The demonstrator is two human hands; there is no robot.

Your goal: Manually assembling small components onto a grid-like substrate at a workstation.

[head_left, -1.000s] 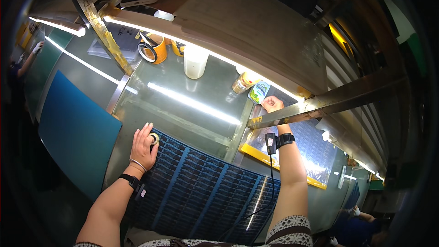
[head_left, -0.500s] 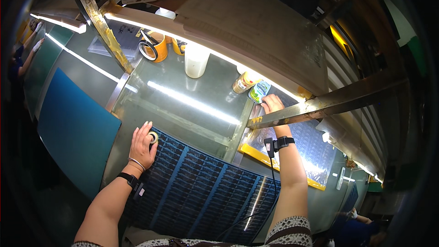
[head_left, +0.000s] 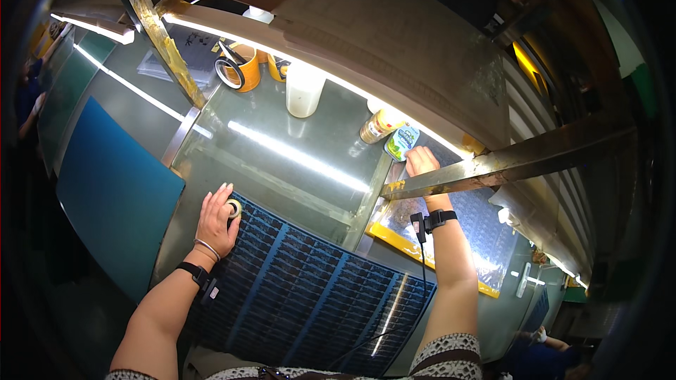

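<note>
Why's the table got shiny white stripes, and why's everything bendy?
Head view: the strip light seems mirrored as a white stripe in shiny tabletop; head view: another streak crosses the patterned blue sheet; head view: the fisheye lens bends straight edges.

A lit table [head_left: 271,130] under a shelf [head_left: 394,63], the room dark around it.
1 long light [head_left: 338,83] runs along the shelf's edge, its reflection [head_left: 296,157] across mid-frame; a 2nd lamp [head_left: 91,27] glows upper left. 2 stained metal supports: a left post [head_left: 162,39], upper left, and a right beam [head_left: 535,158].
</note>
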